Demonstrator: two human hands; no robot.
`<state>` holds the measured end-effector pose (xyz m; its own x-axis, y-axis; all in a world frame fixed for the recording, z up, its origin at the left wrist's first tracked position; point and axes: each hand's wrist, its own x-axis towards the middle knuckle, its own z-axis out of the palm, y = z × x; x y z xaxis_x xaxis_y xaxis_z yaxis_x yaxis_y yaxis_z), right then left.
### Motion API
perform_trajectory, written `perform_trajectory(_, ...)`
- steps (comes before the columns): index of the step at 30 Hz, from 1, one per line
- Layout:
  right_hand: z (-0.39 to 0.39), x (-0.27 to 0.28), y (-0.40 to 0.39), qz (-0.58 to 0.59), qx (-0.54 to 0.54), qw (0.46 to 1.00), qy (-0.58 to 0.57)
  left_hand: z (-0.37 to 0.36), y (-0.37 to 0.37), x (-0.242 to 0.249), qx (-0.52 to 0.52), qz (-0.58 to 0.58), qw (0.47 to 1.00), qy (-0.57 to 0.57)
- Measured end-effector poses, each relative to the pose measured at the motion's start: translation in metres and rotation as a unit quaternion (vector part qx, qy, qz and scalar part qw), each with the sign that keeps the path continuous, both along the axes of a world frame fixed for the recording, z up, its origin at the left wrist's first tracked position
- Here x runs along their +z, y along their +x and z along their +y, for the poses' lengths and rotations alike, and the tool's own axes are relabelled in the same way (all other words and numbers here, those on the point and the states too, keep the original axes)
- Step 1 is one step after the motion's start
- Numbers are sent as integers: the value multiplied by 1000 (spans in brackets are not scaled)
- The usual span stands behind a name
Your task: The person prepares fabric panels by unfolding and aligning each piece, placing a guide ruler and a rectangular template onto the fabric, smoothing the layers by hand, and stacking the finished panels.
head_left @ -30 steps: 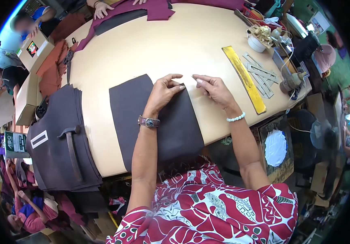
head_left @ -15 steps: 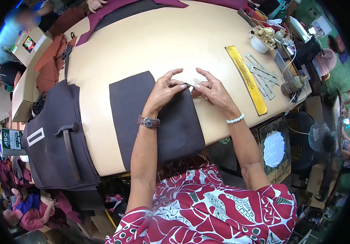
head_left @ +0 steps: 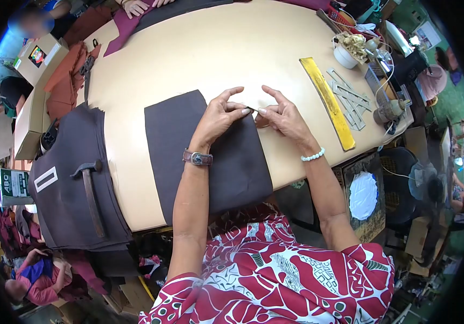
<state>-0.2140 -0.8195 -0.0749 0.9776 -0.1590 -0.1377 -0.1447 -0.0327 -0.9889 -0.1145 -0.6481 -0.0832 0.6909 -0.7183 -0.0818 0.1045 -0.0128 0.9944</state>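
A dark grey-brown piece of cloth (head_left: 183,135) lies on the table before me, its lower end hanging over the front edge. My left hand (head_left: 218,121), with a leather strap on the wrist, pinches the cloth's top right corner between thumb and finger. Just beside it, my right hand (head_left: 286,119), wearing a pale bead bracelet, closes thumb and forefinger on the same corner. The tips of both hands nearly meet there. Whether a thread or other tiny thing lies between them is too small to make out.
On the left, a hammer (head_left: 92,200) and a white rectangular frame (head_left: 46,179) rest on stacked dark cloth (head_left: 70,140). A yellow bar (head_left: 326,102), metal templates (head_left: 350,100) and a white pot (head_left: 344,56) stand right. Another person's hand (head_left: 134,7) touches maroon cloth (head_left: 125,27).
My hands stay at the corner, nearly unmoved. At the far edge, the other person's second hand has come into view and the maroon cloth has shifted.
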Motion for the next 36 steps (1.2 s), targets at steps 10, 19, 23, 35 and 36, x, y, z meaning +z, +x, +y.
perform_trajectory(10, 3, -6, 0, -27, -5, 999, 26, 2, 0, 0, 3, 8, 1000, 9)
perform_trajectory(19, -50, -20, -8, -64, -335, 859, -383, 2, 1, -4, -1, -25, 999, 35)
perform_trajectory(23, -79, -11, -13, 32, -404, 725, -557, 3, 1, 0, -14, -32, 999, 37)
perform_trajectory(35, 74, -5, -19, -135, -162, 946, -245, 26, -23, 45, 177, -449, 871, 94)
perform_trajectory(36, 72, -8, -14, -165, -185, 932, -265, 38, -31, 47, 231, -542, 800, 114)
